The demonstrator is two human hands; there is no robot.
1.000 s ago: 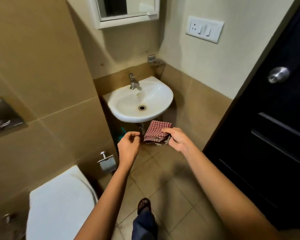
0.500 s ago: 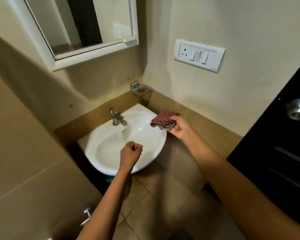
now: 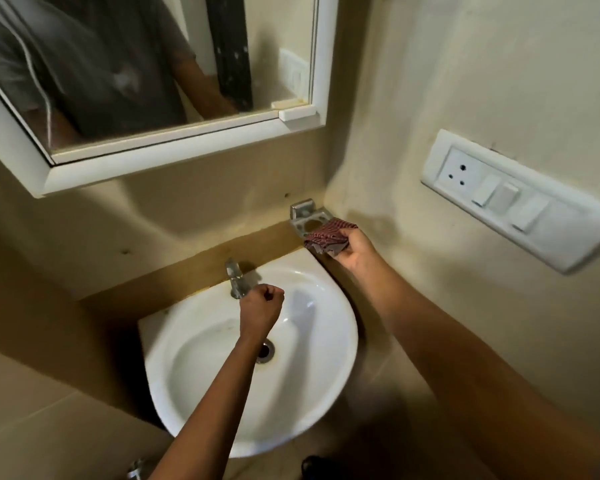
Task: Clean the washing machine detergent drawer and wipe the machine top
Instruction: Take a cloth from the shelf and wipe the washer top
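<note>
Your right hand (image 3: 355, 249) grips the crumpled red-checked cloth (image 3: 328, 235), fingers curled round it. It's held over the back-right corner of the white ceramic wall sink (image 3: 340, 358), just in front of the small metal wall holder (image 3: 303, 216). Your left hand (image 3: 262, 306) is over the basin – fingers closed in a fist w/ nothing in them, just beside the chrome tap (image 3: 235, 278).

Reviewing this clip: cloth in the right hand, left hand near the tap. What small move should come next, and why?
Probably the left hand should open the tap. It hovers, fingers curled and empty, right beside it. No water runs into the sink, and the right hand holds the checked cloth at the sink's back corner, ready for wetting.
</note>
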